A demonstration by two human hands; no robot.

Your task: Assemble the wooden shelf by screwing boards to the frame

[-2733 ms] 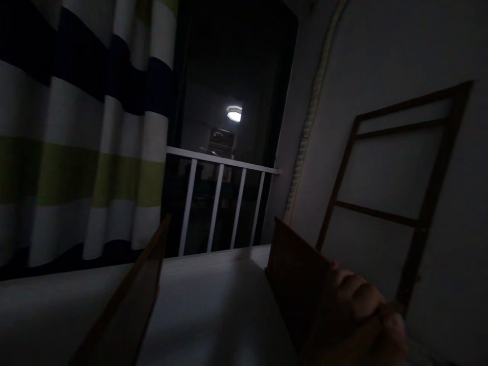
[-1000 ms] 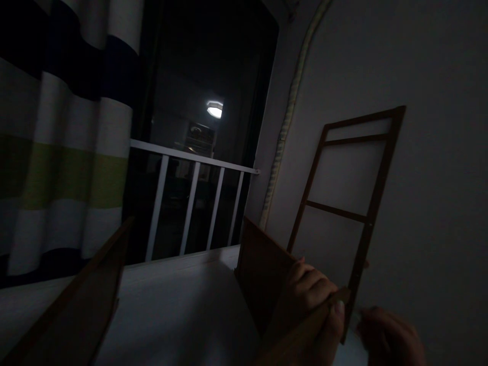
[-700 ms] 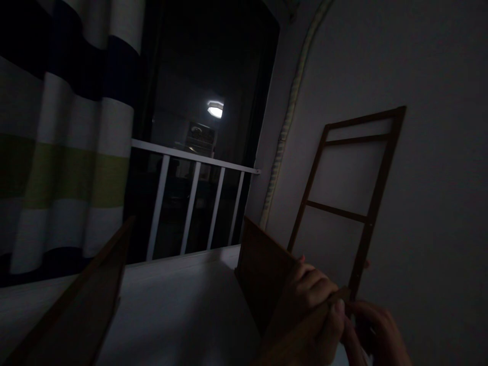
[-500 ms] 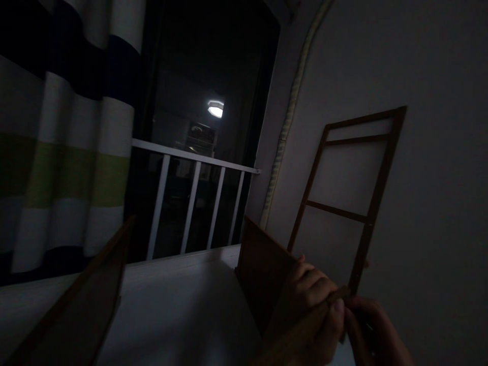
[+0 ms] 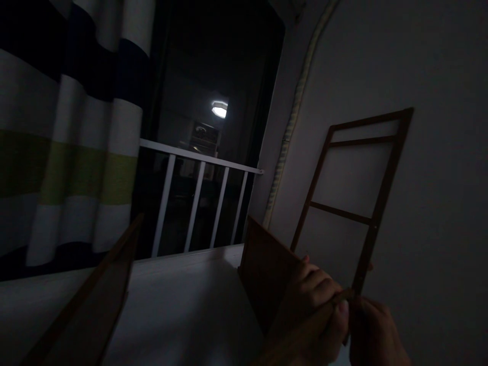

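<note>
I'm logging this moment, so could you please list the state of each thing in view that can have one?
Left hand: grip closed on the wooden panel's top edge.
Right hand: at the panel's corner, fingers hidden.
Wooden panel: upright, held.
Second panel: tilted, unheld.
Wooden frame: leaning against the wall.
Striped curtain: drawn left.
Ceiling lamp: lit, seen in the dark window.

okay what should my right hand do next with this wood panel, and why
Probably press the right hand firmly against the panel corner, since the left hand already grips its top edge and the right fingertips sit right at that corner. It's too dark to see any fitting.
</note>
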